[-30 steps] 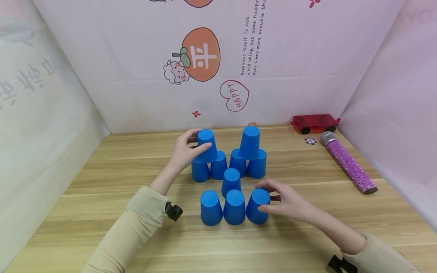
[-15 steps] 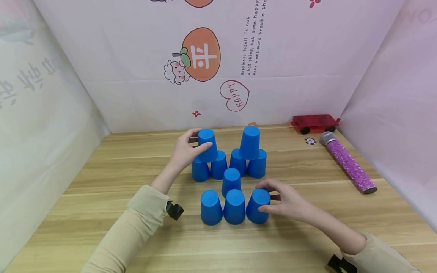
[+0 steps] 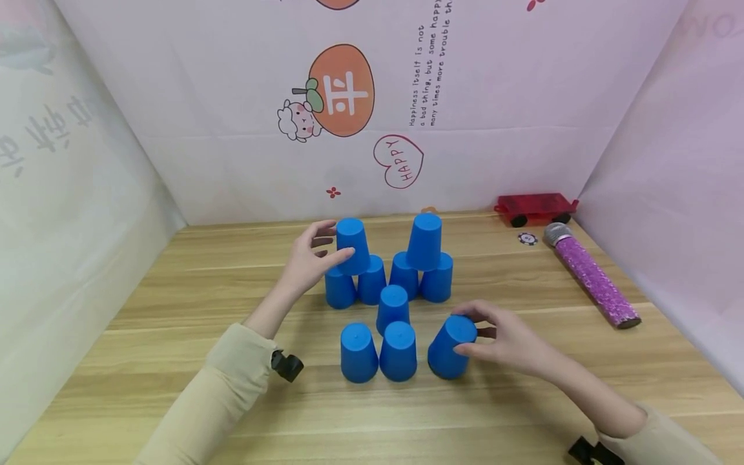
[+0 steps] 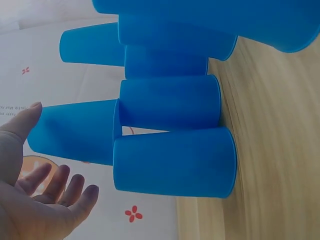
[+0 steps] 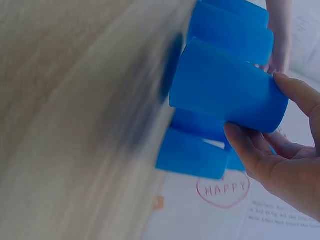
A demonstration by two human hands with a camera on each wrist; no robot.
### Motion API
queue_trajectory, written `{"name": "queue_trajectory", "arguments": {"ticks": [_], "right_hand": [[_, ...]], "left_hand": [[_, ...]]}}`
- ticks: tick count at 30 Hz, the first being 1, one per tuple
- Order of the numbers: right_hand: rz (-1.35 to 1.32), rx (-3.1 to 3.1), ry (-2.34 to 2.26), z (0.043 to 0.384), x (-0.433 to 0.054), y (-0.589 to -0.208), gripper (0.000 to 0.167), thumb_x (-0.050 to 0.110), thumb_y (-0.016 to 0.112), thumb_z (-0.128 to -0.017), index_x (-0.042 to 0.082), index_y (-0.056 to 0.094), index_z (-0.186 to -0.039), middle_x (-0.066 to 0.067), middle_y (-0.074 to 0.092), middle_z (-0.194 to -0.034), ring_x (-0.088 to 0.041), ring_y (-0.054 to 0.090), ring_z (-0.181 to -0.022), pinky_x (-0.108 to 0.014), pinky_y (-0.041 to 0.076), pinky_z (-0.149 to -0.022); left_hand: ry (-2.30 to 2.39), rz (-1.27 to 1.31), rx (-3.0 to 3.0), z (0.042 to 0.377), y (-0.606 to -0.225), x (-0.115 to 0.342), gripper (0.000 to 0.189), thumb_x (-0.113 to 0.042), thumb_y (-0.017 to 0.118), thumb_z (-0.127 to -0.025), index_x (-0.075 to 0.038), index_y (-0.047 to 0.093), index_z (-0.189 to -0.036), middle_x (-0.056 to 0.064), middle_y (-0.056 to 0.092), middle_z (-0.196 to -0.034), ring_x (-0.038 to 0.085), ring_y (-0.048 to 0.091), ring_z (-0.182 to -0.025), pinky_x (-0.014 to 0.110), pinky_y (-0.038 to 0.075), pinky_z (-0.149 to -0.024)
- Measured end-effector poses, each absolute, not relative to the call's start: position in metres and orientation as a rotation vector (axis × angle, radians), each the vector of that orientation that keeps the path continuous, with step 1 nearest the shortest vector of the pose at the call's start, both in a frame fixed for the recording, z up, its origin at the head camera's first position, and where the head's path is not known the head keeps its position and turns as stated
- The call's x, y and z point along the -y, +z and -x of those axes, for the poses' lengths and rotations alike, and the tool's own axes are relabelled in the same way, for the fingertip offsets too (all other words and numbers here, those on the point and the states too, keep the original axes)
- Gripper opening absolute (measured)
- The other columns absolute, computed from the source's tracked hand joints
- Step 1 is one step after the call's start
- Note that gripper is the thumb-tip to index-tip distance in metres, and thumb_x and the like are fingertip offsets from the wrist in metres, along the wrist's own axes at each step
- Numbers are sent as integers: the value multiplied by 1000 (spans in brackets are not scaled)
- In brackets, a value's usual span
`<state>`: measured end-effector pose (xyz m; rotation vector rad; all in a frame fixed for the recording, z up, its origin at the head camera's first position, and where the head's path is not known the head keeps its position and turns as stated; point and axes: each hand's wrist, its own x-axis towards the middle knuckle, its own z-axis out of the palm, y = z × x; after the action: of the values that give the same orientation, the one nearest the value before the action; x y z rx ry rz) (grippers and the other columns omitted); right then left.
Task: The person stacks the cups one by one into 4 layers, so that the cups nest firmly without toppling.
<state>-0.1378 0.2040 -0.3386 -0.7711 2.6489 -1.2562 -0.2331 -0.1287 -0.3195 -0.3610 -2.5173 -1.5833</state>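
Note:
My right hand (image 3: 507,341) grips an upside-down blue cup (image 3: 450,349) between thumb and fingers; it leans toward that hand, and the right wrist view shows a gap under part of its rim. Beside it stand two blue cups, a left one (image 3: 358,354) and a middle one (image 3: 398,352), with a single cup (image 3: 393,310) just behind. My left hand (image 3: 307,261) is spread around the upper cup (image 3: 352,247) of the back left stack. In the left wrist view its fingers (image 4: 75,190) are apart from that cup, and the thumb lies by its closed end.
The back right stack has one cup (image 3: 425,242) on top of two others. A purple glittery microphone (image 3: 593,278), a poker chip (image 3: 527,239) and a red toy wagon (image 3: 536,208) are on the right of the wooden table (image 3: 145,361). Printed white cloth walls enclose it.
My right hand has drawn the right front cup rightward, away from the middle one, and tilted it. The fingers of my left hand have spread and backed off slightly from the upper left cup.

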Motion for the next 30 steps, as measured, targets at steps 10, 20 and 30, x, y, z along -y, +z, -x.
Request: {"name": "queue_trajectory", "arguments": {"ticks": [10,20,30], "right_hand": [[702,-2881,-1253,135,-236,-309,41,14,73,-81,2,56,-117,-13,64,-110,3,58,-97,-37,57,-81],[672,-2983,-1361,146,-249,-265,47,7,73,-81,2,52,-123,3,55,-113,11,55,-96,-2,46,-79],[602,-3032,-1372,173,-213,-207,51,21,72,-83,7,51,-127,-11,57,-123,-6,61,-102,-11,49,-84]], "left_hand": [[-1671,396,2495,208,-323,157,60,-29,70,-85,-12,44,-136,11,51,-133,29,49,-124,49,44,-102],[-1776,394,2539,173,-338,160,58,-31,68,-86,-12,45,-136,12,53,-135,30,48,-127,43,45,-102],[-1850,538,2633,138,-357,144,56,-25,68,-87,-12,45,-136,14,49,-139,36,43,-130,50,40,-105]]}}
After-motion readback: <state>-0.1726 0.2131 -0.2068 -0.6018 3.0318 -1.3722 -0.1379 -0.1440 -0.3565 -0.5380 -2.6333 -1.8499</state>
